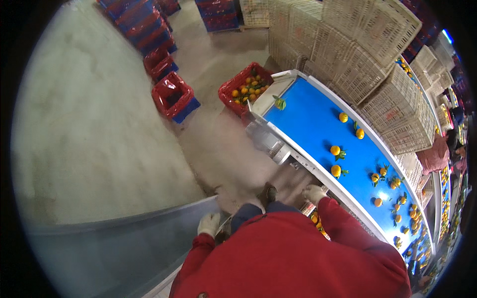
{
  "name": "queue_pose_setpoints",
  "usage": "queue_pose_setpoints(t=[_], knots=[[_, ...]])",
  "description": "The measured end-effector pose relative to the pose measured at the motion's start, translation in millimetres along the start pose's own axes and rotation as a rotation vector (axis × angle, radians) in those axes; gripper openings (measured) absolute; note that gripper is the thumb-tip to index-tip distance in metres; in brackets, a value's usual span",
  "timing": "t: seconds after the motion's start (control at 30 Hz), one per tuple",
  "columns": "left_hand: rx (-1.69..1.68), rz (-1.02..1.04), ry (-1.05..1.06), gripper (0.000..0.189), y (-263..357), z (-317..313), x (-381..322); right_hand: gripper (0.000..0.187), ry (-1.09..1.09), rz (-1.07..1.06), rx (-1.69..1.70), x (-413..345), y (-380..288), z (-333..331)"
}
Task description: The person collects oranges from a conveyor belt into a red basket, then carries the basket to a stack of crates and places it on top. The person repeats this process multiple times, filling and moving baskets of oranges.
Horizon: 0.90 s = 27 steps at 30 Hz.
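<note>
My left hand (209, 224), in a pale work glove, is low at my left side near the end of a grey panel (123, 227); a thin pale strip shows beside it. My right hand (315, 194), gloved too, is beside the near side of a blue conveyor belt (309, 111), at a light plastic crate (308, 208) holding orange citrus fruit (316, 219). Whether either hand grips something cannot be told. Loose citrus fruits, some with green leaves, lie on the belt, such as one orange fruit (335, 170) and a greener one (280, 103) at its end.
A red-lined crate (227, 91) of citrus stands on the floor past the belt's end. Another red-lined crate (159, 95) and blue-and-red stacks (138, 29) stand further left. Pale crates (346, 63) are stacked along the belt's far side. A person (434, 154) is at the right.
</note>
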<state>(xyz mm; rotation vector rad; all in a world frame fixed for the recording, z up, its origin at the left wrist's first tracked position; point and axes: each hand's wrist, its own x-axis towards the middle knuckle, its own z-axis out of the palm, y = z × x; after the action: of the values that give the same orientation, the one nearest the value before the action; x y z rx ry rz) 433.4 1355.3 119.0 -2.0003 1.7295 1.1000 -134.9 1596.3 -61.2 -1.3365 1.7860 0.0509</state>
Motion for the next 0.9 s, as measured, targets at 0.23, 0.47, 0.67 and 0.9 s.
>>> queue_pose_setpoints(t=[0.23, 0.47, 0.67, 0.9], knots=[[-0.335, 0.144, 0.172, 0.052, 55.1, -34.0, 115.4, 0.048, 0.204, 0.232, 0.788, 120.5, -73.9, -108.2], [-0.281, -0.112, -0.006, 0.058, 45.4, -161.3, 243.5, 0.03, 0.041, 0.376, 0.709, 243.5, -191.1, -192.0], [-0.407, -0.127, -0.034, 0.036, -2.9, -252.4, 383.6, 0.026, 0.022, 0.395, 0.644, 327.8, -328.4, -290.1], [-0.876, -0.144, -0.267, 0.02, 110.9, -349.4, 510.3, 0.026, 0.093, 0.321, 0.777, 455.8, -390.3, -321.2]])
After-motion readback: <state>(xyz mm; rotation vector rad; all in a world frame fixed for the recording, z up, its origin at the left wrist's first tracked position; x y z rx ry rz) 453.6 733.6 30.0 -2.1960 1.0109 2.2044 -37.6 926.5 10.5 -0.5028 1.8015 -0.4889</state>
